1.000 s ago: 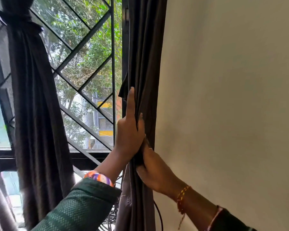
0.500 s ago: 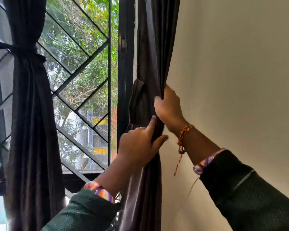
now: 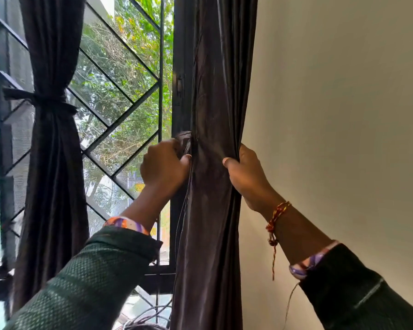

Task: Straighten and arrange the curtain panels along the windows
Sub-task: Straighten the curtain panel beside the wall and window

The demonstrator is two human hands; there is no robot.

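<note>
The curtain panel (image 3: 212, 210) is dark cloth with a faint sheen, smooth and finely creased; the tied curtain (image 3: 53, 151) beside it looks more matt. The window grille (image 3: 119, 120) is black-painted metal, probably steel. The wall (image 3: 343, 115) is matt, smooth cream paint. The sleeves (image 3: 88, 282) are textured green knit, and the wrist thread (image 3: 275, 222) is twisted cord

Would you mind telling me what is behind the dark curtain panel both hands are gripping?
Behind the gathered curtain panel, the black window frame shows along its left edge and the cream wall along its right. Whatever lies directly behind the fabric is covered.
</note>
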